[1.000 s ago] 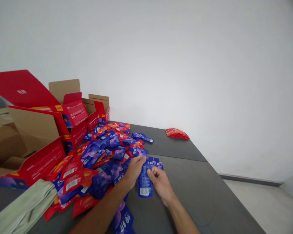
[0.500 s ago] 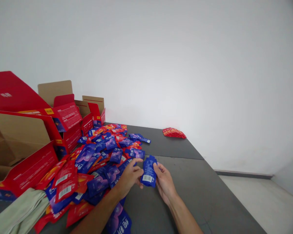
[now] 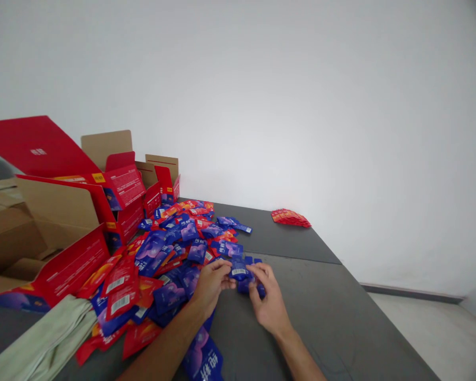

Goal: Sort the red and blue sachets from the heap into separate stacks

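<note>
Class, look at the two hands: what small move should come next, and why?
Probably lower the blue packet flat onto the other blue packets showing beside it, barcode up. Fingers of the left hand and right hand are at its opposite edges, its barcode faces the camera, and those neighbours are blue too, unlike the mixed red-and-blue heap.

A white wall stands behind the dark table, pale floor rightward

The flat, dark grey bench carries glossy blue and red pouches heaped left of the fingers, open red cardboard boxes farther left, and overlapping red-orange pouches beyond, rightward.
</note>
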`<action>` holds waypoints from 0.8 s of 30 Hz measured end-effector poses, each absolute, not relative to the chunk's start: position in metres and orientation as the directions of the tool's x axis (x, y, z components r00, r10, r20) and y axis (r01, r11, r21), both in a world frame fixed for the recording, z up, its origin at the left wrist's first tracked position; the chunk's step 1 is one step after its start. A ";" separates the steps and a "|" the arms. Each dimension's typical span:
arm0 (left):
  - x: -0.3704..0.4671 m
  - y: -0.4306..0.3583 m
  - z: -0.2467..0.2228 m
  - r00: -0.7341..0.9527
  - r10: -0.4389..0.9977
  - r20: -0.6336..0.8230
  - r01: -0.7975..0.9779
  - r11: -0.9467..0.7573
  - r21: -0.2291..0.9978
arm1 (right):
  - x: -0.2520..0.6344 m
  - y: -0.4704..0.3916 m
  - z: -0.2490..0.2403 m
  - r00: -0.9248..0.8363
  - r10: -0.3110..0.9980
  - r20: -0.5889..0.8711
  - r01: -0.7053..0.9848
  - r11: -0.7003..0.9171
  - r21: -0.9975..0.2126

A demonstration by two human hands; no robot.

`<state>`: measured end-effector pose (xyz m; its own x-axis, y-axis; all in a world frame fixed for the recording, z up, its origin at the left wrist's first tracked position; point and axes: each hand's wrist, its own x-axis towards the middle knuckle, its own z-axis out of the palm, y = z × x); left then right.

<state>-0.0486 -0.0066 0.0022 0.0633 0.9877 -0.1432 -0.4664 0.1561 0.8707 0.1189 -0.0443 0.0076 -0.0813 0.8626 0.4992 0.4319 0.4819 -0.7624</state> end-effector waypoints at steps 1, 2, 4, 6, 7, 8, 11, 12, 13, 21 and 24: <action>-0.048 -0.007 0.002 0.074 0.987 -0.142 -0.474 0.160 0.866 | 0.119 -0.044 0.006 -0.106 0.825 0.554 0.483 0.530 -0.697; -0.048 -0.007 0.002 0.089 0.987 -0.137 -0.479 0.163 0.863 | 0.119 -0.043 0.004 -0.124 0.793 0.596 0.515 0.565 -0.645; -0.049 -0.008 0.004 0.135 0.985 -0.111 -0.466 0.162 0.870 | 0.121 -0.040 0.000 -0.129 0.736 0.664 0.540 0.614 -0.576; -0.051 -0.010 0.009 0.147 0.987 -0.058 -0.369 0.109 0.923 | 0.123 -0.037 -0.004 -0.094 0.704 0.704 0.536 0.632 -0.560; -0.053 -0.012 0.013 0.131 0.991 -0.004 -0.278 0.040 0.960 | 0.124 -0.036 -0.005 -0.064 0.705 0.707 0.530 0.624 -0.574; -0.055 -0.014 0.017 0.100 0.993 0.069 -0.164 -0.052 0.985 | 0.125 -0.036 -0.005 -0.032 0.715 0.698 0.520 0.608 -0.600; -0.061 -0.020 0.030 0.059 0.923 0.381 0.125 -0.386 0.914 | 0.124 -0.039 0.000 0.053 0.778 0.626 0.450 0.541 -0.710; -0.062 -0.022 0.033 0.076 0.895 0.439 0.155 -0.446 0.882 | 0.123 -0.040 0.003 0.073 0.803 0.592 0.414 0.515 -0.750; -0.062 -0.023 0.035 0.100 0.877 0.469 0.163 -0.480 0.862 | 0.120 -0.042 0.006 0.087 0.828 0.554 0.373 0.488 -0.789; -0.054 -0.022 0.026 0.188 0.908 0.374 0.187 -0.407 0.894 | 0.107 -0.045 0.012 0.011 0.965 0.264 0.178 0.258 -0.950; -0.049 -0.025 0.024 0.154 0.910 0.386 0.240 -0.413 0.878 | 0.109 -0.044 0.009 -0.013 0.972 0.234 0.169 0.233 -0.958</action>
<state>-0.0486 -0.0246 0.0241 0.1542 0.9097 0.3855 0.2402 -0.4130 0.8785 0.1086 -0.0437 0.0092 -0.0132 0.9721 0.2342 0.1692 0.2330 -0.9577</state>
